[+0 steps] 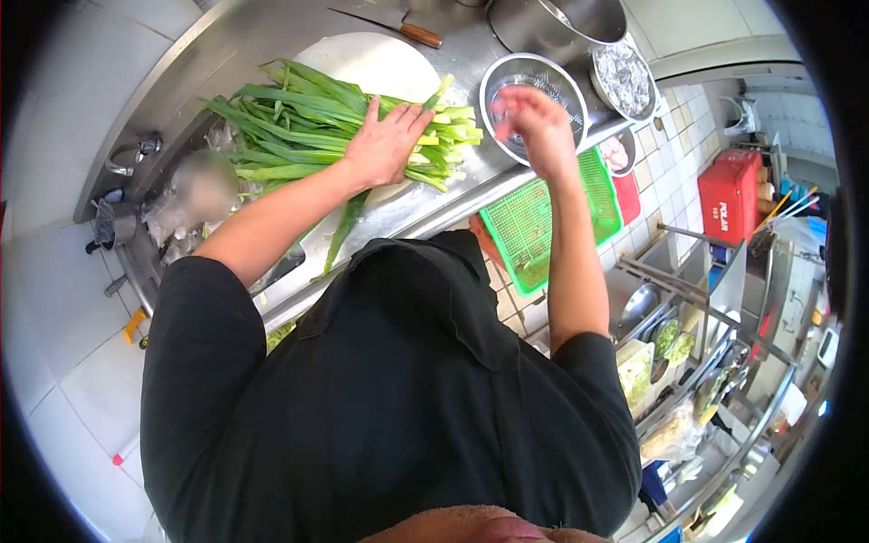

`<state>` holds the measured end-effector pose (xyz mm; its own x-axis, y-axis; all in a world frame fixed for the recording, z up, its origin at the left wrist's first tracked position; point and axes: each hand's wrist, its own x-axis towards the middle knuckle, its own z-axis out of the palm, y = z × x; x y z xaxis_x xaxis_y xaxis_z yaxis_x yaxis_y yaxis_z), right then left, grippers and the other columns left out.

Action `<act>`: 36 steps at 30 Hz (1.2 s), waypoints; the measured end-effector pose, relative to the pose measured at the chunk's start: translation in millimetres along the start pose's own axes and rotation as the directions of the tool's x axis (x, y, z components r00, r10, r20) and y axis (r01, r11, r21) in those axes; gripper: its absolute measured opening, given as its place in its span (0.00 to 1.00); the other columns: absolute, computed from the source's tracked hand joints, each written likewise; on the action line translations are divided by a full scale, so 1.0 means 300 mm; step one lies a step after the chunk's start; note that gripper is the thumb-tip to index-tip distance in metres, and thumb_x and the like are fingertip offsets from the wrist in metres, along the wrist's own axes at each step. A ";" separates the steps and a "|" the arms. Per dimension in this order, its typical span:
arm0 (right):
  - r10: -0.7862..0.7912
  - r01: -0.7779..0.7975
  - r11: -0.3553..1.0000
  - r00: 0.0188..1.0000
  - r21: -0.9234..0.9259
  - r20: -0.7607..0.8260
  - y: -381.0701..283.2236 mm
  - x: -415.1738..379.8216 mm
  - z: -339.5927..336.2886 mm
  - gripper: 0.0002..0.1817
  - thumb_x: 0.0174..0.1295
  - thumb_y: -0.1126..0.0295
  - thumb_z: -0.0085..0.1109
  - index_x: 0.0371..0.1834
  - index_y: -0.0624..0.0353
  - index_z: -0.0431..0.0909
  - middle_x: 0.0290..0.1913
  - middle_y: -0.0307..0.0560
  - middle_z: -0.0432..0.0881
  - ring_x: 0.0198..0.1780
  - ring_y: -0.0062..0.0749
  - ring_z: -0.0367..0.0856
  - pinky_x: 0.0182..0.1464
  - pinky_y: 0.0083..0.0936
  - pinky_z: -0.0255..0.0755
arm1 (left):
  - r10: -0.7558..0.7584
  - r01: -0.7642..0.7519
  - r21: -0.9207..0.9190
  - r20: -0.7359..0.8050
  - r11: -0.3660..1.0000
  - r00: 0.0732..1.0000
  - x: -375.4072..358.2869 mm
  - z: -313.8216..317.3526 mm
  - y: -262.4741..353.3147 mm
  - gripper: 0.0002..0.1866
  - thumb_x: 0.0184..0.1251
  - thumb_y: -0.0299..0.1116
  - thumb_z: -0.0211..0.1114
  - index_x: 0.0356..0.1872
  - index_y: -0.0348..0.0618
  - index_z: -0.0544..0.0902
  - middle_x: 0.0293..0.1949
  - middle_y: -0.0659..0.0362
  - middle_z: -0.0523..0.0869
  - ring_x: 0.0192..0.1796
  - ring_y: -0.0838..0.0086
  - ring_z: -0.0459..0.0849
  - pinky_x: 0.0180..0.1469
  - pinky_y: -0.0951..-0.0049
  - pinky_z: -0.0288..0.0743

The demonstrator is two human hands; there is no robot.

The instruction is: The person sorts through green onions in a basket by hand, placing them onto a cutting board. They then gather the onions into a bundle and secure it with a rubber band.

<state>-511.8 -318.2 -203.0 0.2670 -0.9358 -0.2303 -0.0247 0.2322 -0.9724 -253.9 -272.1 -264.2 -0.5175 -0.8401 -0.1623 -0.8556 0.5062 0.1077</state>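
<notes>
A large bunch of scallions [308, 127], long green leaves to the left and pale cut ends to the right, lies across a round white cutting board [371, 54] on the steel counter. My left hand [389, 145] rests flat on the bunch near its pale end, fingers spread. One loose green leaf [344, 235] droops toward the counter's front edge. Over a perforated metal colander [577, 100] hovers my right hand [536, 127]; motion smears its fingers. Behind the board lies a knife with a wooden handle [421, 35].
A big steel pot [516, 23] and a bowl with crumpled clear plastic [625, 81] stand at the back right. Below the counter edge sits a green plastic basket [520, 226]. At left are a sink tap [136, 156] and plastic bags. A red cooler [729, 195] stands farther right.
</notes>
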 end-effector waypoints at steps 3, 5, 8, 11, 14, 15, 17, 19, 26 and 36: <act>-0.190 0.120 0.921 0.969 0.372 0.158 -0.171 0.108 0.110 0.18 0.63 0.81 0.49 0.57 0.71 0.72 0.55 0.61 0.80 0.51 0.39 0.85 0.50 0.36 0.84 | 0.008 -0.008 -0.006 -0.021 1.000 1.000 -0.002 0.010 -0.001 0.55 0.42 0.38 0.78 0.75 0.45 0.58 0.73 0.54 0.65 0.76 0.62 0.62 0.75 0.40 0.52; -0.149 0.155 0.988 0.966 -0.010 0.210 -0.181 0.232 0.135 0.17 0.63 0.72 0.58 0.53 0.69 0.76 0.54 0.62 0.81 0.54 0.38 0.83 0.48 0.35 0.85 | 0.020 -0.020 -0.006 -0.020 1.000 1.000 -0.006 -0.011 0.012 0.55 0.41 0.39 0.79 0.75 0.45 0.58 0.73 0.54 0.66 0.76 0.63 0.63 0.75 0.40 0.52; 0.190 0.019 0.684 0.960 -0.729 0.204 -0.144 0.388 0.162 0.22 0.59 0.59 0.68 0.48 0.66 0.79 0.47 0.57 0.83 0.52 0.35 0.82 0.44 0.32 0.82 | 0.049 -0.050 -0.005 -0.095 0.999 0.994 -0.008 0.027 0.005 0.55 0.41 0.40 0.79 0.74 0.44 0.59 0.71 0.53 0.68 0.75 0.62 0.65 0.75 0.39 0.53; 0.510 -0.009 0.383 0.836 -0.924 0.203 -0.059 0.449 0.200 0.28 0.53 0.52 0.75 0.46 0.65 0.78 0.37 0.49 0.84 0.43 0.31 0.82 0.41 0.27 0.78 | 0.048 -0.054 -0.042 -0.129 0.998 0.990 -0.009 0.039 -0.003 0.55 0.41 0.41 0.79 0.73 0.43 0.59 0.70 0.52 0.69 0.74 0.60 0.65 0.75 0.39 0.52; 0.661 -0.006 0.505 0.645 -0.863 0.383 0.063 0.457 0.195 0.33 0.49 0.48 0.78 0.47 0.64 0.79 0.41 0.48 0.83 0.43 0.32 0.81 0.42 0.32 0.76 | 0.027 -0.043 -0.105 -0.142 0.994 0.989 -0.013 0.049 -0.014 0.55 0.40 0.42 0.80 0.72 0.41 0.60 0.68 0.51 0.71 0.74 0.59 0.66 0.75 0.39 0.51; 0.697 -0.081 0.560 0.584 -0.825 0.416 0.121 0.471 0.173 0.35 0.48 0.45 0.77 0.48 0.64 0.81 0.46 0.48 0.83 0.46 0.35 0.82 0.46 0.38 0.76 | 0.016 -0.039 -0.129 -0.169 0.991 0.986 -0.013 0.062 -0.014 0.55 0.40 0.43 0.80 0.72 0.41 0.60 0.68 0.51 0.71 0.73 0.59 0.66 0.75 0.38 0.51; 0.731 -0.164 0.606 0.499 -0.778 0.465 0.173 0.461 0.152 0.37 0.47 0.43 0.77 0.51 0.62 0.82 0.50 0.48 0.84 0.48 0.38 0.83 0.50 0.45 0.77 | -0.009 -0.029 -0.191 -0.197 0.981 0.980 -0.013 0.069 -0.012 0.55 0.39 0.42 0.80 0.71 0.41 0.60 0.67 0.51 0.72 0.72 0.60 0.68 0.74 0.38 0.52; 0.724 -0.197 0.607 0.537 -0.770 0.433 0.177 0.434 0.140 0.37 0.47 0.45 0.78 0.51 0.64 0.82 0.47 0.49 0.85 0.47 0.38 0.84 0.48 0.44 0.78 | -0.031 -0.023 -0.259 -0.201 0.966 0.979 -0.005 0.068 -0.012 0.55 0.38 0.41 0.80 0.71 0.40 0.60 0.65 0.51 0.72 0.71 0.61 0.70 0.73 0.39 0.54; 0.633 -0.167 0.655 0.654 -0.737 0.414 0.147 0.350 0.170 0.42 0.45 0.46 0.79 0.54 0.70 0.79 0.46 0.55 0.86 0.45 0.40 0.86 0.41 0.41 0.81 | 0.047 -0.107 -0.262 -0.225 0.959 0.973 0.006 0.053 -0.041 0.53 0.35 0.50 0.82 0.67 0.46 0.66 0.64 0.55 0.75 0.69 0.62 0.72 0.72 0.41 0.55; 0.579 -0.676 0.735 0.585 -0.054 0.568 0.437 0.066 -0.001 0.59 0.55 0.27 0.59 0.80 0.53 0.49 0.78 0.60 0.51 0.72 0.68 0.61 0.48 0.63 0.78 | 0.027 -0.060 -0.204 -0.162 0.977 0.986 0.026 0.059 -0.034 0.48 0.34 0.48 0.81 0.62 0.47 0.70 0.63 0.55 0.75 0.68 0.62 0.73 0.70 0.39 0.60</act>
<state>-509.9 -306.2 -335.2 0.6888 -0.2622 -0.6759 -0.2508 0.7885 -0.5616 -249.2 -280.4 -284.1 -0.5324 -0.8465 0.0015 -0.8033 0.5057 0.3146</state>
